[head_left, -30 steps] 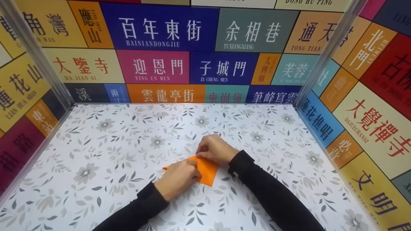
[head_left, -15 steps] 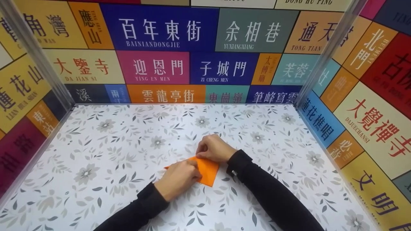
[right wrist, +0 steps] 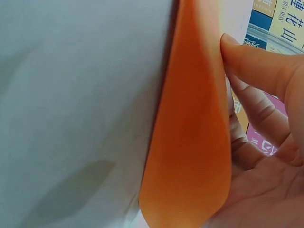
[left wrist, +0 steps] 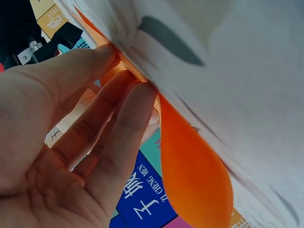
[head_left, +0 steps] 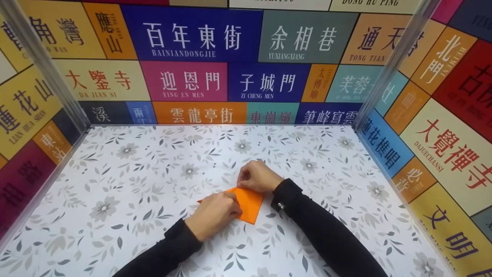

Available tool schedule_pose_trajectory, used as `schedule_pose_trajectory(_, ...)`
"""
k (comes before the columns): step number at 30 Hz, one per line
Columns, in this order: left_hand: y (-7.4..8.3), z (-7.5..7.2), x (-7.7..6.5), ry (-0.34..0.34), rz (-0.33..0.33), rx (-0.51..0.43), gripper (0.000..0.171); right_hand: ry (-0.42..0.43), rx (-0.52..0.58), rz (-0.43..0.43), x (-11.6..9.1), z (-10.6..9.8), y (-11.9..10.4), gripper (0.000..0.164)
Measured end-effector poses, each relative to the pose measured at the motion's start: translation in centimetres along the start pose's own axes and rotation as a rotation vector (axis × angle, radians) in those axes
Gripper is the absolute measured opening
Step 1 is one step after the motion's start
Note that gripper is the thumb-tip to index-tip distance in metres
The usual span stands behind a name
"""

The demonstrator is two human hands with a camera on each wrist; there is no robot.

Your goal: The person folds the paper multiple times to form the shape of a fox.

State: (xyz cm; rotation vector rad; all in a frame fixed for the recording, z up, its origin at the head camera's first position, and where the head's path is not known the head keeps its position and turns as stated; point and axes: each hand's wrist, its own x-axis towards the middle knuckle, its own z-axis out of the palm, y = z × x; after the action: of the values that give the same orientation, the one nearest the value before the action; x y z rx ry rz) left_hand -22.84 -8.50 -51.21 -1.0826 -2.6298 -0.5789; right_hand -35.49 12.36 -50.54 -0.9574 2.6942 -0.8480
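An orange sheet of paper, folded over on itself, lies on the patterned table near the middle of the head view. My left hand covers its left part, with bent fingers holding it down. In the left wrist view, thumb and fingertips gather at the paper's edge against the table, and a rounded orange fold bulges beside them. At the far edge, my right hand pinches the paper between thumb and fingers. The right wrist view shows the layer curving up off the table, the thumb on its edge.
White tabletop with grey flowers and leaves surrounds the hands. Panels with coloured Chinese name signs stand at the back and both sides, joined by clear corner strips.
My right hand has shifted very slightly to the right along with the paper's far edge. The left hand stays in nearly the same place on the paper.
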Motion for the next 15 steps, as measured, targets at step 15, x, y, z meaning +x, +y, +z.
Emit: schedule_pose_trajectory(15,-0.03,-0.24,0.11,-0.034,-0.006,0.004,0.020,-0.021,-0.009,0.061,0.25,-0.45,-0.62,0.006)
